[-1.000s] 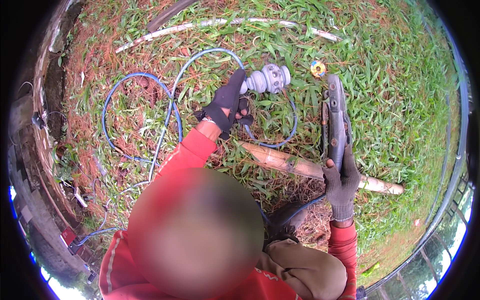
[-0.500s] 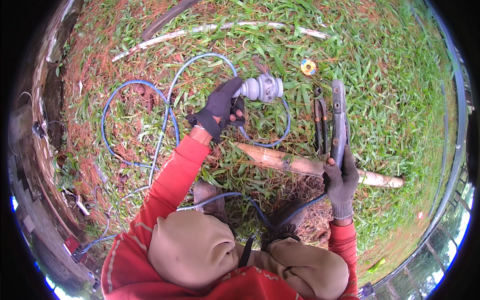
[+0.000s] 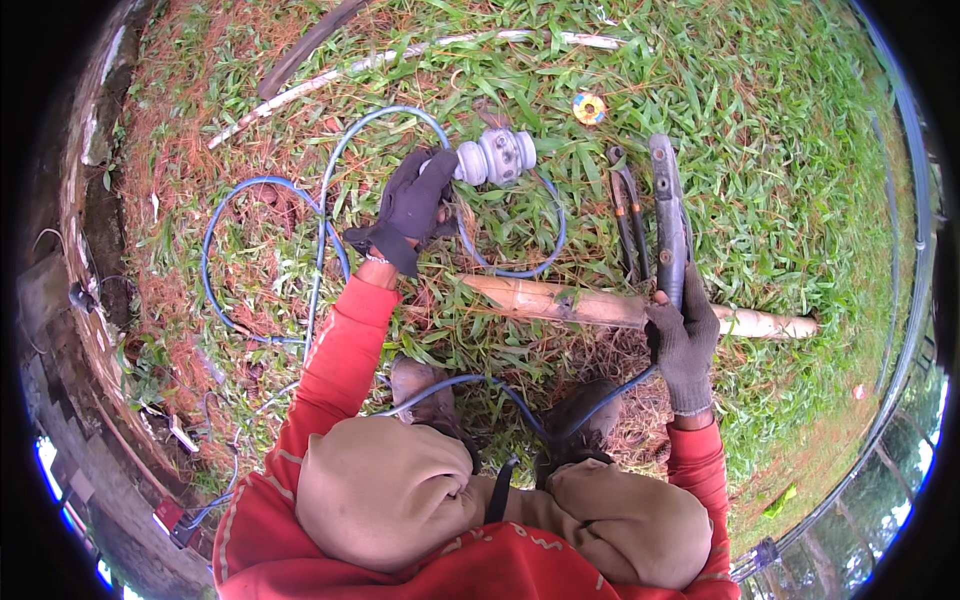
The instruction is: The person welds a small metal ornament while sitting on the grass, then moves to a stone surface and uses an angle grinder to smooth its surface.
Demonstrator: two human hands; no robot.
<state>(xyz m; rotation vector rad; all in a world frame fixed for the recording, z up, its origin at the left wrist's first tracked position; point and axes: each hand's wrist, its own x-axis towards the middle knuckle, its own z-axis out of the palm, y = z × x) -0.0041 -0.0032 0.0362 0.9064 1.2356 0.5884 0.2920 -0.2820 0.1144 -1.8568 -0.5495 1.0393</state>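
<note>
My left hand (image 3: 410, 200), in a dark glove with bare fingertips, closes round the narrow end of a grey pipe fitting (image 3: 508, 156). The fitting has stepped rings and dark round spots on its wide end, which points right. My right hand (image 3: 684, 345), in a grey knit glove, grips the lower end of a long grey tool (image 3: 670, 220) with round recesses along its body. A blue cord (image 3: 625, 388) runs to that hand from below; where it meets the tool is hidden. Just left of the tool, pliers (image 3: 630, 220) with dark, orange-marked handles lie on the grass.
A pointed bamboo pole (image 3: 560, 304) lies across the grass before my feet. Blue cord loops (image 3: 258, 182) spread at left. A small yellow-and-blue roll (image 3: 589, 108), a pale curved stick (image 3: 390, 55) and a dark plank (image 3: 305, 48) lie farther off. A weathered ledge (image 3: 95, 170) borders the left.
The whole view has shifted, with the ground things appearing higher and mostly farther left. My left hand has turned slightly on the fitting. My right hand keeps its grip on the tool.
</note>
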